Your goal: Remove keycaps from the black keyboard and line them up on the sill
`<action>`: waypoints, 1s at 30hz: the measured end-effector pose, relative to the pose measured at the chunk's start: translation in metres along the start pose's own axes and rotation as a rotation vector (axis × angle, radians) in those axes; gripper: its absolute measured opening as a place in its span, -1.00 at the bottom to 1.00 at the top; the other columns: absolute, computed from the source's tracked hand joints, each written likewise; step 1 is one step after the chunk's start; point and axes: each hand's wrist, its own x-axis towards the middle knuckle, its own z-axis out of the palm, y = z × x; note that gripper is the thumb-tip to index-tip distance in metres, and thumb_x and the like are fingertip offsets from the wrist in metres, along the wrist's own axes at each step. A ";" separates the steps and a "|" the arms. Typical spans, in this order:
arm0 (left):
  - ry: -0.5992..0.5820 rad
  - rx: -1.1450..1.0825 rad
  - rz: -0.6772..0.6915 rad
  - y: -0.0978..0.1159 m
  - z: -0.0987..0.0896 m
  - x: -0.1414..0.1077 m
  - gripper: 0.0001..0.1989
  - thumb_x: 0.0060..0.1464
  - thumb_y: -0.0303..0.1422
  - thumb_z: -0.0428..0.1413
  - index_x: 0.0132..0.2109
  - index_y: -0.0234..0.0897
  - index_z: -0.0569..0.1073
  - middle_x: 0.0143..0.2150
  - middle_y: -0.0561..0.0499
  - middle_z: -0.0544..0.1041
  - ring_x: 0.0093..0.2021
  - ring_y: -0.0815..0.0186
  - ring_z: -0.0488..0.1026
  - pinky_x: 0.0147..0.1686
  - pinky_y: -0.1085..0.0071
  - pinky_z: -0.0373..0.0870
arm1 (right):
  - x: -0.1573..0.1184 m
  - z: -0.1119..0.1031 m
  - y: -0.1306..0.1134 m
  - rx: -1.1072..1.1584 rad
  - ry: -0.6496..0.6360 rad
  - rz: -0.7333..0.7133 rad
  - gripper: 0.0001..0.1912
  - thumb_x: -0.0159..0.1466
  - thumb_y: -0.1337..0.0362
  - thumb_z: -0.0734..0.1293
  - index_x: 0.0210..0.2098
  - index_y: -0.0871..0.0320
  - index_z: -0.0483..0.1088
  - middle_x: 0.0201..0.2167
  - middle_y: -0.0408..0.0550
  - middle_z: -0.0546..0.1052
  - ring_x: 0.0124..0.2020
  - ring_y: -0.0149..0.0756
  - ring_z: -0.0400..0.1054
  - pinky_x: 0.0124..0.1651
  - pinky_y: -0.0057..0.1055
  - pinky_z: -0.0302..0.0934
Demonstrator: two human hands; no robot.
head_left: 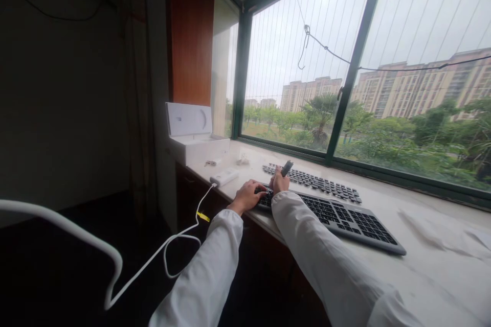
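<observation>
Keyboard, dark, is seen in the head view lying flat on a pale counter, slanted along its front edge. Its left end is partly covered by two white-sleeved hands. By the right hand a dark tool is held upright, the fingers closed around it. The left hand is rested at the keyboard's left end, fingers bent; whether anything is pinched by them cannot be told. Behind the keyboard, dark keycaps are laid out in rows, near a window. To the left, a white power strip is placed, with a white cable attached, near an opened white box.
</observation>
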 end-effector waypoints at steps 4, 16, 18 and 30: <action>0.000 0.006 0.008 -0.001 0.001 0.001 -0.75 0.12 -0.14 0.07 -0.08 -0.04 0.50 0.04 0.05 0.42 0.06 0.25 0.33 0.04 0.35 0.30 | -0.002 0.001 0.001 -0.015 0.041 -0.010 -0.56 0.26 0.05 0.23 -0.66 0.07 0.11 -0.85 -0.22 0.18 -0.81 -0.40 0.08 -0.77 -0.44 -0.01; 0.001 -0.049 0.034 -0.003 0.000 0.000 -0.77 0.12 -0.20 0.07 -0.10 -0.07 0.51 0.02 0.04 0.44 0.06 0.24 0.34 0.04 0.36 0.29 | 0.007 0.000 0.011 -0.067 0.013 -0.026 -0.49 0.27 -0.04 0.21 -0.70 0.09 0.13 -0.85 -0.18 0.19 -0.81 -0.41 0.10 -0.75 -0.46 0.03; 0.006 -0.052 0.031 -0.003 0.001 0.000 -0.77 0.11 -0.22 0.08 -0.10 -0.07 0.52 0.01 0.05 0.44 0.06 0.24 0.34 0.05 0.36 0.29 | 0.009 0.000 0.012 -0.096 -0.015 -0.033 -0.48 0.26 -0.06 0.21 -0.71 0.08 0.13 -0.85 -0.18 0.19 -0.81 -0.40 0.11 -0.75 -0.46 0.03; -0.014 -0.033 0.018 -0.001 -0.001 -0.002 -0.75 0.15 -0.19 0.03 -0.07 -0.04 0.49 0.05 0.07 0.41 0.08 0.25 0.32 0.06 0.33 0.29 | 0.013 0.001 0.013 -0.023 0.050 0.065 -0.56 0.28 0.03 0.21 -0.65 0.04 0.09 -0.85 -0.23 0.14 -0.84 -0.40 0.06 -0.78 -0.44 0.00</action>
